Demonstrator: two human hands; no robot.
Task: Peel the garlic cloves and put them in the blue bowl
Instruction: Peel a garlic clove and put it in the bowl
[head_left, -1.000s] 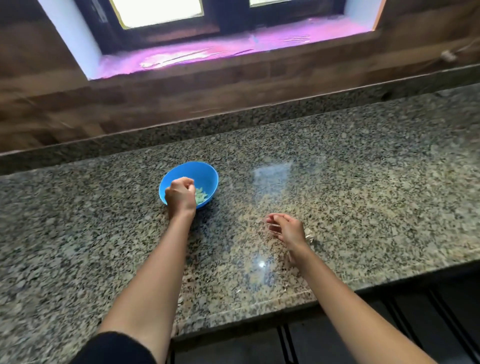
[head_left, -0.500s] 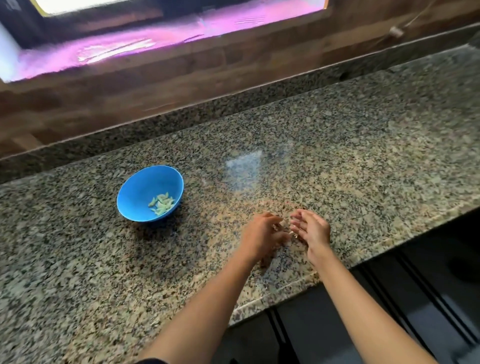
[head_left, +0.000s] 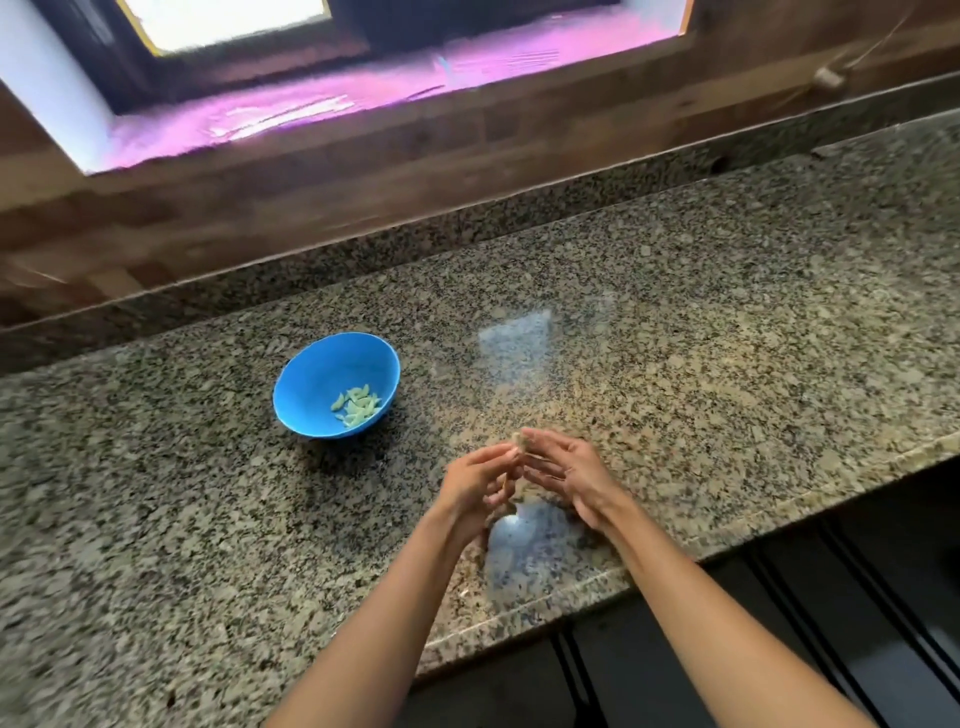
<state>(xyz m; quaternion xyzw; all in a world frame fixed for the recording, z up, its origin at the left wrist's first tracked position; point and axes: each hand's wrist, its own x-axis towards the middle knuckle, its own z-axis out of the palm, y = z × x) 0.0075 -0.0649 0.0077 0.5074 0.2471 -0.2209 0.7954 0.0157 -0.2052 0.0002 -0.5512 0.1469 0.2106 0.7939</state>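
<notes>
A blue bowl (head_left: 317, 379) stands on the granite counter, left of my hands, with several pale peeled garlic cloves (head_left: 358, 406) lying in its bottom. My left hand (head_left: 480, 483) and my right hand (head_left: 569, 475) are raised together above the counter, to the right of the bowl. Between their fingertips they pinch a small brownish garlic clove (head_left: 519, 440). Most of the clove is hidden by the fingers, and the image is slightly blurred there.
The granite counter (head_left: 701, 338) runs wide to the right, with its front edge (head_left: 519, 623) just below my hands. A low granite ledge and a wooden wall stand behind, under a window sill (head_left: 332, 104). Dark cabinet fronts lie below the counter.
My left hand left the bowl and came right to meet my right hand at the counter. Both hands have since lifted off the surface with a clove between them.
</notes>
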